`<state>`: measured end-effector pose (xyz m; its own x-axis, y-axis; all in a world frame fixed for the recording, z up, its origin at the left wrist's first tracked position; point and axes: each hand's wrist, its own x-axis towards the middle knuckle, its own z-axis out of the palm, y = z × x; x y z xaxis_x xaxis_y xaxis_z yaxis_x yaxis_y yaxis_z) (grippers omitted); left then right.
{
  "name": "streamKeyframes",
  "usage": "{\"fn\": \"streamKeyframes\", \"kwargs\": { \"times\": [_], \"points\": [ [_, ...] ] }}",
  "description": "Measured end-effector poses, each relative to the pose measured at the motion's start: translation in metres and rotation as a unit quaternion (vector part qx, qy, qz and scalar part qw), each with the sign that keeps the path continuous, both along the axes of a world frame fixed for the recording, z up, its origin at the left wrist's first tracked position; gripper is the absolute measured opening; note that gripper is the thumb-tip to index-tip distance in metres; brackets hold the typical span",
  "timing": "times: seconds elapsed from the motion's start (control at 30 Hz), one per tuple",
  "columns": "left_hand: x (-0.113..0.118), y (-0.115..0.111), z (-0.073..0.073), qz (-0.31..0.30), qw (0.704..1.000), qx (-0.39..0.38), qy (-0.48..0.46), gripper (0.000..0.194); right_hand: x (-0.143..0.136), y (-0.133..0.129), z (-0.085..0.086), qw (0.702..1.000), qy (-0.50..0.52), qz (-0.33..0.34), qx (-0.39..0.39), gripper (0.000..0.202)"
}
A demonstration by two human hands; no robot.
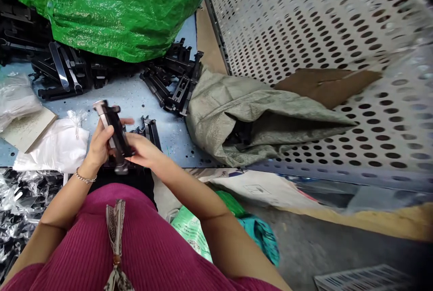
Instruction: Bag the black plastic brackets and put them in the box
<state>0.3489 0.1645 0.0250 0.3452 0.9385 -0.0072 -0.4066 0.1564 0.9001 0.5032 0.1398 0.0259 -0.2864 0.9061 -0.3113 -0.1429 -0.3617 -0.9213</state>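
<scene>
Between my hands, over the near edge of the blue table (171,133), is a black part with a silvery face (117,131), tilted and slightly blurred. My left hand (99,143) wraps round its left side, thumb on the silvery face. At its lower right side, my right hand (142,147) has its fingers closed on the part; some fingertips are hidden behind it. More black parts (151,131) lie on the table just beyond my right hand.
A green bag (115,16) and piles of black parts (176,79) lie further back. White plastic bags (56,144) are at left. A grey-green sack (216,115) sits at right, by a perforated panel (304,34). Plastic-wrapped parts (27,219) are low left.
</scene>
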Motion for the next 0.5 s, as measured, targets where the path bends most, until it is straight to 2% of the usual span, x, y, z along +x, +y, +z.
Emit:
{"fn": "streamKeyframes", "kwargs": {
  "times": [0.07, 0.1, 0.2, 0.27, 0.3, 0.33, 0.4, 0.47, 0.5],
  "points": [
    [-0.005, -0.003, 0.010, 0.004, 0.999, -0.034, -0.009, 0.055, -0.005, -0.007, 0.004, 0.992, -0.103, 0.014, 0.070, 0.043],
    [-0.009, -0.005, 0.015, 0.016, 0.999, -0.045, -0.002, 0.052, -0.003, -0.006, 0.008, 0.976, -0.176, 0.002, 0.127, 0.042],
    [-0.021, -0.012, 0.026, 0.012, 0.996, -0.086, 0.038, 0.049, 0.006, 0.012, 0.020, 0.880, -0.368, -0.052, 0.297, 0.046],
    [-0.024, -0.015, 0.031, -0.024, 0.991, -0.117, 0.052, 0.049, 0.007, 0.028, 0.024, 0.824, -0.429, -0.034, 0.368, 0.050],
    [-0.025, -0.015, 0.032, -0.034, 0.989, -0.130, 0.055, 0.050, 0.005, 0.034, 0.025, 0.811, -0.444, -0.012, 0.381, 0.051],
    [-0.025, -0.014, 0.032, -0.030, 0.988, -0.141, 0.057, 0.050, 0.002, 0.038, 0.025, 0.809, -0.450, 0.010, 0.377, 0.051],
    [-0.027, -0.011, 0.031, 0.003, 0.984, -0.163, 0.068, 0.049, -0.006, 0.036, 0.024, 0.833, -0.433, 0.056, 0.339, 0.053],
    [-0.030, -0.006, 0.028, 0.042, 0.979, -0.179, 0.082, 0.047, -0.014, 0.023, 0.022, 0.854, -0.398, 0.097, 0.321, 0.056],
    [-0.031, -0.004, 0.026, 0.056, 0.978, -0.181, 0.085, 0.046, -0.018, 0.014, 0.021, 0.851, -0.386, 0.118, 0.335, 0.055]
  ]
}}
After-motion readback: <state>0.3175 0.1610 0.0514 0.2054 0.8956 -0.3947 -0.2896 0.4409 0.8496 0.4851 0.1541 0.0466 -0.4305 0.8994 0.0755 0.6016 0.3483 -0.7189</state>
